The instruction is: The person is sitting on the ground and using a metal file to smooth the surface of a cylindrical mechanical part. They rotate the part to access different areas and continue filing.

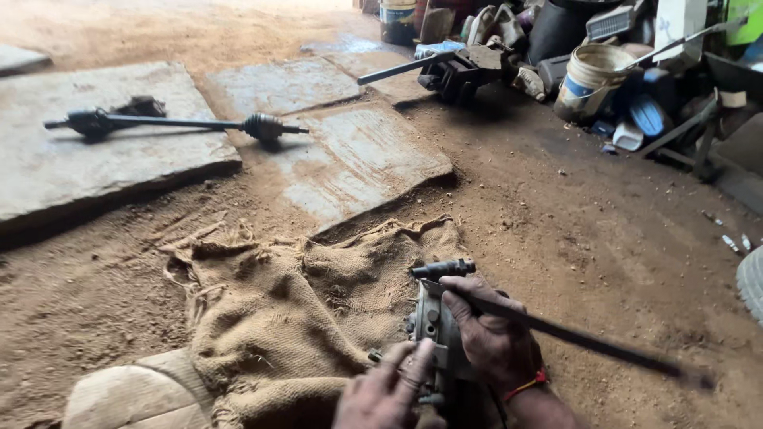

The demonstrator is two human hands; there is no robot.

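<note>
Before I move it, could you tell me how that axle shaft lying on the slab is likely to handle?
The axle shaft looks like solid metal, so probably stiff and heavy for its size. Its round shaft and bulbous joints suggest it could roll if pushed sideways on the flat stone slab. The dark, possibly greasy surface may feel slippery.

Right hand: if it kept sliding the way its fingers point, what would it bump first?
Probably the black knob atop the metal part. The right hand points up-left along it; beyond lies burlap. Depth is unclear.
</note>
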